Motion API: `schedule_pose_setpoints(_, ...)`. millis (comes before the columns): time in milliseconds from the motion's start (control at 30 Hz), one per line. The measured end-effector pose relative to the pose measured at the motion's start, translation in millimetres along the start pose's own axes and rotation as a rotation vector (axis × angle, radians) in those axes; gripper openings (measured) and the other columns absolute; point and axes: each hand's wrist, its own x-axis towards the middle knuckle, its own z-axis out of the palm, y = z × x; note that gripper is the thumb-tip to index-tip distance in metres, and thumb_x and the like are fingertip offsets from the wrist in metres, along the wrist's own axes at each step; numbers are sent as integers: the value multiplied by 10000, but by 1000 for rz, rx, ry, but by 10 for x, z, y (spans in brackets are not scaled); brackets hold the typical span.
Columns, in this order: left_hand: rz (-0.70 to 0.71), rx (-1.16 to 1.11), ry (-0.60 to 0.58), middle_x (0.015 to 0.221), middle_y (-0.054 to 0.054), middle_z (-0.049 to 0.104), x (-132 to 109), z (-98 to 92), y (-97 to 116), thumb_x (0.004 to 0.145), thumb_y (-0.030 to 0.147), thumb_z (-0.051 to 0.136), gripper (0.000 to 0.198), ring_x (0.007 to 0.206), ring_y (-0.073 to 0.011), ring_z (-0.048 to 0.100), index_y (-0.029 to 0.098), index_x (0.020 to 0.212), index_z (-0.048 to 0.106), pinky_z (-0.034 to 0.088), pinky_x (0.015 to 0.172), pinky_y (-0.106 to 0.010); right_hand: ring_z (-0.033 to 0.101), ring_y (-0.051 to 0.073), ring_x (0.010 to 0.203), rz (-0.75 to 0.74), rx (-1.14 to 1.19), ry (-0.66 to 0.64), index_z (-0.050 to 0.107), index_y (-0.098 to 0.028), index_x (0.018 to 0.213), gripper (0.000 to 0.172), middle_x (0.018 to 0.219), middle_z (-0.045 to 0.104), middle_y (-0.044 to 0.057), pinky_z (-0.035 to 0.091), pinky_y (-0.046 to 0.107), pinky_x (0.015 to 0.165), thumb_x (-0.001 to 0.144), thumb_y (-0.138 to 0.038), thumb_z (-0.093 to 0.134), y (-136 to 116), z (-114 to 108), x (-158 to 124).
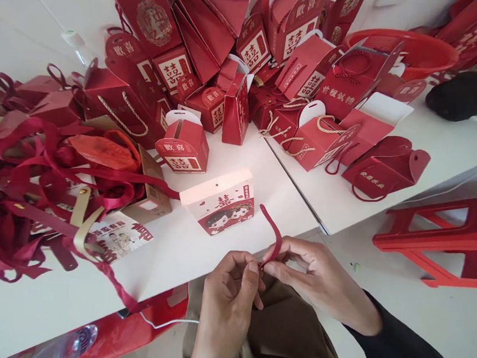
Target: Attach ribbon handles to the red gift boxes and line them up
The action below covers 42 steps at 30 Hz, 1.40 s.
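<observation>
Over my lap, just off the table's front edge, my left hand (230, 301) and my right hand (321, 278) come together on a narrow dark-red strap (276, 235). My right thumb and fingers pinch the strap, and its free end curves upward with a small hole near the tip. My left fingertips close on its lower end, where a tiny gold-coloured fastener shows; the rest there is hidden by my fingers. A pale-topped gift box (228, 206) with two cartoon figures stands upright on the table beyond my hands.
Many red gift boxes (183, 146) crowd the back of the white table (164, 267). A cardboard box (155, 202) at left overflows with red ribbons (47, 168). A red basket (417, 47) sits behind at right. A red stool (442, 236) stands on the floor.
</observation>
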Motion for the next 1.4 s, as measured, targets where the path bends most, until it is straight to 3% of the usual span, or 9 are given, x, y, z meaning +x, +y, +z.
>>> schedule_pose_setpoints(200, -55, -72, -23, 597, 28, 569, 23, -31, -41, 890, 600, 676, 434, 462, -82, 491, 169, 868, 631, 441, 447, -195, 671, 200, 883, -41, -22, 8, 702, -232, 954, 137, 934, 720, -1, 529, 279, 793, 988, -365, 698, -13, 31, 35)
schedule_pose_setpoints(500, -94, -221, -128, 691, 1, 603, 8, -87, -6, 901, 495, 719, 347, 508, -84, 533, 156, 843, 666, 498, 440, -195, 665, 175, 827, -106, -19, -16, 680, -239, 918, 118, 891, 712, -18, 500, 269, 776, 1015, -306, 665, -33, 7, 40)
schedule_pose_setpoints(667, -195, -348, -200, 693, -6, 602, 28, -109, 53, 873, 463, 760, 346, 496, -83, 544, 137, 805, 667, 483, 381, -173, 669, 168, 824, -225, -62, -21, 680, -238, 972, 71, 929, 709, -5, 507, 277, 759, 1031, -265, 651, 43, -10, 25)
schedule_pose_setpoints(867, -272, -463, -222, 688, -1, 584, 17, -113, 31, 863, 426, 781, 335, 498, -79, 540, 125, 801, 649, 487, 353, -157, 633, 196, 836, -485, -251, -44, 654, -224, 1032, 143, 929, 699, 37, 517, 330, 731, 1110, -265, 542, 108, -18, 37)
schedule_pose_setpoints(1167, -350, -643, -397, 636, 47, 496, 15, -135, -150, 943, 406, 689, 317, 392, -28, 393, 158, 789, 564, 386, 297, -116, 637, 200, 876, -620, -254, -74, 669, -250, 1080, 98, 963, 695, 35, 556, 335, 765, 1091, -187, 596, 144, -20, 47)
schedule_pose_setpoints(1333, -382, -552, -474, 589, 53, 455, 5, -136, -145, 916, 522, 691, 428, 388, -38, 370, 171, 739, 521, 353, 305, -139, 643, 191, 880, -609, -266, -64, 671, -240, 1049, 117, 961, 671, 40, 567, 318, 759, 1100, -192, 577, 109, -15, 23)
schedule_pose_setpoints(1400, -292, -379, -353, 611, 45, 484, -11, -150, -74, 907, 571, 679, 423, 418, -51, 395, 175, 817, 564, 336, 333, -152, 645, 200, 908, -554, -251, -64, 654, -239, 1041, 97, 975, 669, 43, 563, 328, 776, 1090, -194, 583, 79, -25, 13)
